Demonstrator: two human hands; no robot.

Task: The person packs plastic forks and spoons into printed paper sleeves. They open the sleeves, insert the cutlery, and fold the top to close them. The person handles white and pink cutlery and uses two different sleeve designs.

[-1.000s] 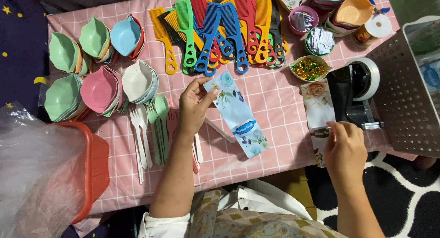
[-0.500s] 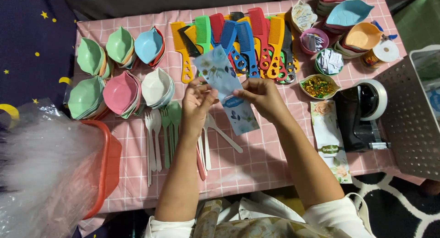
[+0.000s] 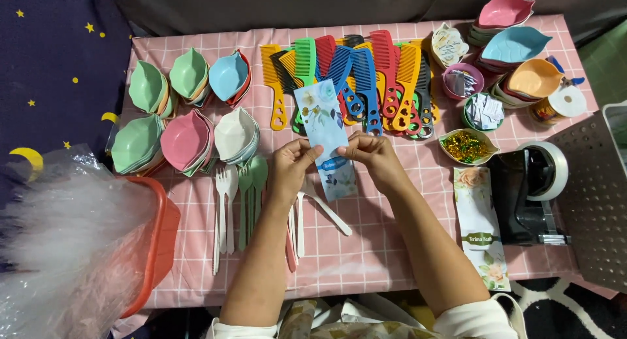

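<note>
Both hands hold a long flowered paper card point(image 3: 324, 133) above the pink checked tablecloth point(image 3: 392, 241). My left hand point(image 3: 292, 166) pinches its left edge and my right hand point(image 3: 371, 155) pinches its right edge. The card's far end overlaps a fan of plastic combs point(image 3: 356, 78) in several colours. Under my left wrist lie white and green plastic forks and spoons point(image 3: 238, 202); a white spoon point(image 3: 326, 211) slants just below the card.
Stacks of leaf-shaped bowls point(image 3: 186, 110) stand at the left, more at the far right point(image 3: 516, 45). Small bowls of trinkets point(image 3: 465, 144), a black tape dispenser point(image 3: 529, 189), another flowered card point(image 3: 482, 228), a perforated metal box point(image 3: 597, 195) and an orange basket point(image 3: 153, 241) with clear plastic bags surround the work spot.
My right hand left the tape dispenser area and came to the card's right edge. Both hands now grip the card, drawn slightly nearer to me.
</note>
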